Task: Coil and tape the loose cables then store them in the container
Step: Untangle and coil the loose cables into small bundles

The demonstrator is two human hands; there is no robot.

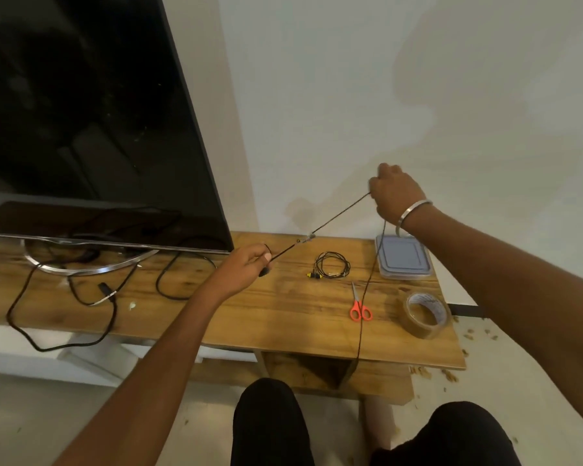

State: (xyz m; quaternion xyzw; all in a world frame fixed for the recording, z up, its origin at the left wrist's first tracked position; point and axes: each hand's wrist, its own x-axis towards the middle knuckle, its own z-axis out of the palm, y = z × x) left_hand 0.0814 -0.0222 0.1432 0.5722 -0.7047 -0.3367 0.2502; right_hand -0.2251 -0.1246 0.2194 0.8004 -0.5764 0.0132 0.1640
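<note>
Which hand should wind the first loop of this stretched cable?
Probably the right hand: the cable hangs slack from it to the floor, while the left hand pinches the plug end as an anchor.

Wooden table (283, 307) bears scissors (360, 306), tape roll (424, 314), container (404, 260).

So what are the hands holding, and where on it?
One thin black cable: left hand pinches near its end, right hand grips farther along; the rest hangs down.

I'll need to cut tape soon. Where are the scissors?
In the head view the scissors lie on the table's right part, between the small coiled cable and the tape roll.
</note>
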